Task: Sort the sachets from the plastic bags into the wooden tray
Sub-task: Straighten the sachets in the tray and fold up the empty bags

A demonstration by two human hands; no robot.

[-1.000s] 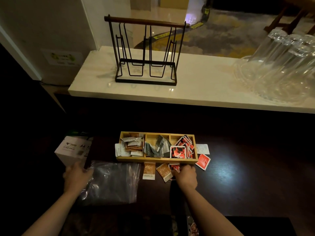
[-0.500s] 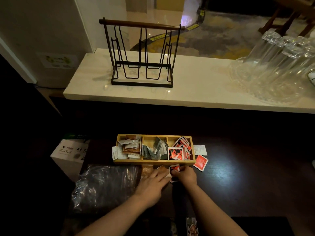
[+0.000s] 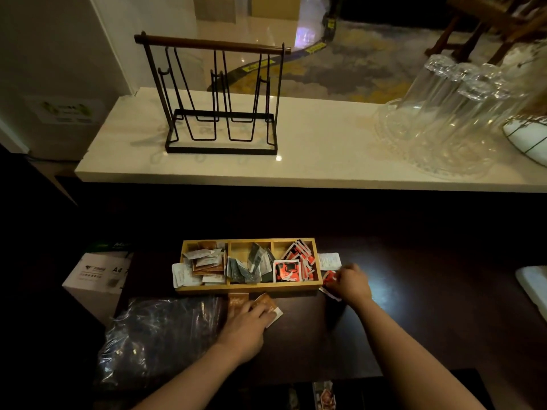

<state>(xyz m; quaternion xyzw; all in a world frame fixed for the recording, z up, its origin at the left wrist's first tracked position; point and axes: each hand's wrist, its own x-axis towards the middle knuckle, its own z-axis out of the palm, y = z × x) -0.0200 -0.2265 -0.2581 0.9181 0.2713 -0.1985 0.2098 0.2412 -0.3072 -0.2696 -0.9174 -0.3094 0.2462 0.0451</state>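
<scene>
Sachets still loose on the dark counter [image 3: 414,321] lie right under both hands. Nearest, the left hand [image 3: 245,327] rests flat, fingers spread narrow, on the brown sachets [image 3: 268,303] just in front of the wooden tray [image 3: 248,288]; whether it has pinched one yet I cannot tell. Left of that hand lies the crumpled plastic bag [image 3: 159,338], apparently emptied. The right hand [image 3: 350,284] is curled over a red sachet [image 3: 328,279] touching the tray's right end, fingertips closing on it, though a firm hold is not visible. Just beyond that hand lies a white sachet [image 3: 329,261]. Ahead of both hands, the tray holds white and brown packets on the left, grey ones in the middle, red ones on the right. To do this step well, slide each sachet to get a fingertip under an edge, lift cleanly, then drop brown into the left compartment and red into the right without knocking the leaning stacks.
</scene>
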